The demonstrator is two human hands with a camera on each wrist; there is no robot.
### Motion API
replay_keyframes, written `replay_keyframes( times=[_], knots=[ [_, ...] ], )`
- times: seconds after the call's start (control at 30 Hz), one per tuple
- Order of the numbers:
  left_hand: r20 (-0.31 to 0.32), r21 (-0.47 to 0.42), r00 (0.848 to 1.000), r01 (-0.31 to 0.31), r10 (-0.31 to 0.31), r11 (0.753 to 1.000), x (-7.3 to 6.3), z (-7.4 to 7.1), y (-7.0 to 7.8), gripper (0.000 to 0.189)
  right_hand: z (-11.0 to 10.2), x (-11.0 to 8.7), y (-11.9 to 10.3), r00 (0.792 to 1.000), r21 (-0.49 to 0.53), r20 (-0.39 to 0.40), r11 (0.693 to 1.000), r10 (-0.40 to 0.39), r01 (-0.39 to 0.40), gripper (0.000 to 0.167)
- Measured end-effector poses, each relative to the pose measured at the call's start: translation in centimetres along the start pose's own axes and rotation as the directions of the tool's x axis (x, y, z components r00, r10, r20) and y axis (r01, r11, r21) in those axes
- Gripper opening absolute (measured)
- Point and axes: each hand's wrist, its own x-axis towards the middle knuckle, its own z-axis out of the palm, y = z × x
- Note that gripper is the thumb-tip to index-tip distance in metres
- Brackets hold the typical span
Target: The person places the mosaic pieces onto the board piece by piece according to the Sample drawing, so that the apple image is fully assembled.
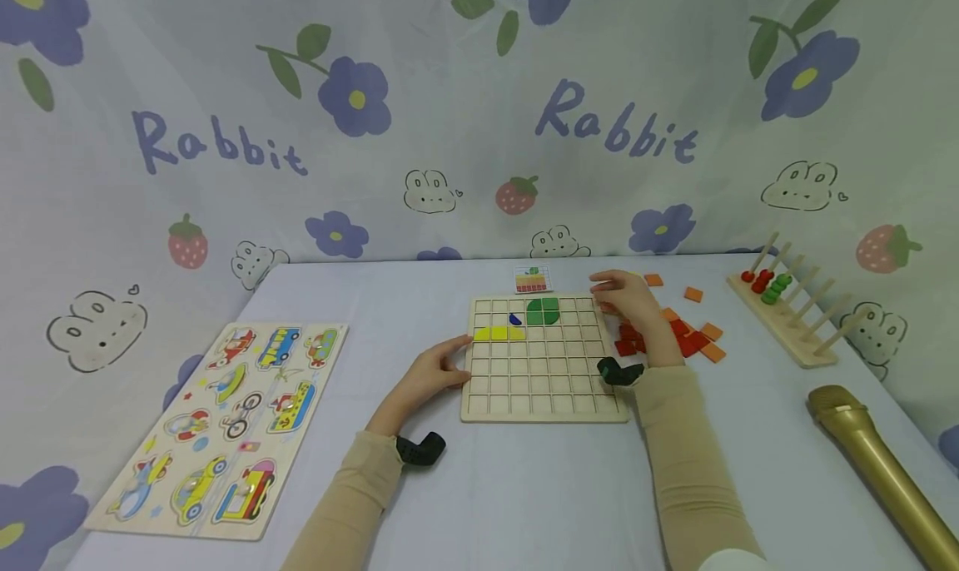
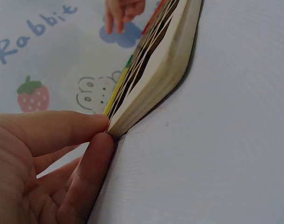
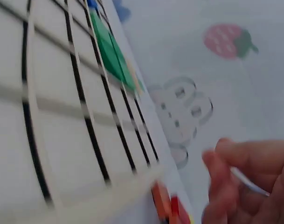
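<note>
The board (image 1: 538, 381) looks light, stiff—best held by its edge, where the left hand (image 1: 429, 375) rests spread fingertips. The right hand (image 1: 634, 302)—loose-fingered, seemingly empty.

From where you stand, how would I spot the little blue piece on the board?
On the white table, find the wooden grid board. In its upper part, look just left of the green pieces and above the right end of the yellow row. The blue piece there is the board's only one of its colour.
</note>
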Motion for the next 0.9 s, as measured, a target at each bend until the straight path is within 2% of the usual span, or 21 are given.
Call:
replay_keyframes(
  times=[0.1, 0.2, 0.3, 0.37, 0.53, 0.8, 0.9],
  knots=[
    [-0.002, 0.003, 1.000, -0.003, 0.003, 1.000, 0.0, 0.0, 0.0, 0.064, -1.8, -0.5, 1.0, 0.990, -0.106, -0.109, 0.989, 0.089, -0.100, 0.038],
    [-0.006, -0.003, 1.000, -0.011, 0.011, 1.000, 0.0, 0.0, -0.1, 0.064, -2.8, -0.9, 1.8, 0.974, -0.198, -0.174, 0.963, 0.146, -0.180, 0.039],
    [-0.007, -0.008, 1.000, -0.013, 0.013, 1.000, 0.0, 0.0, -0.2, 0.064, -3.3, -0.9, 2.3, 0.963, -0.225, -0.166, 0.943, 0.212, -0.247, 0.046],
    [-0.005, -0.007, 1.000, -0.016, 0.016, 1.000, 0.0, 0.0, -0.2, 0.064, -3.5, -0.8, 2.5, 0.963, -0.277, -0.131, 0.924, 0.235, -0.263, 0.052],
    [-0.005, 0.004, 1.000, -0.024, 0.024, 1.000, 0.1, 0.0, -0.2, 0.064, -3.8, -0.8, 2.4, 0.968, -0.371, -0.061, 0.894, 0.244, -0.249, 0.055],
    [-0.010, 0.003, 1.000, -0.027, 0.027, 1.000, 0.2, 0.1, -0.2, 0.063, -3.8, -1.0, 2.6, 0.984, -0.293, -0.035, 0.939, 0.175, -0.178, 0.040],
    [-0.010, 0.002, 1.000, -0.025, 0.025, 1.000, 0.1, 0.1, -0.1, 0.063, -3.6, -1.0, 2.6, 0.986, -0.284, -0.038, 0.945, 0.162, -0.166, 0.032]
  ],
)
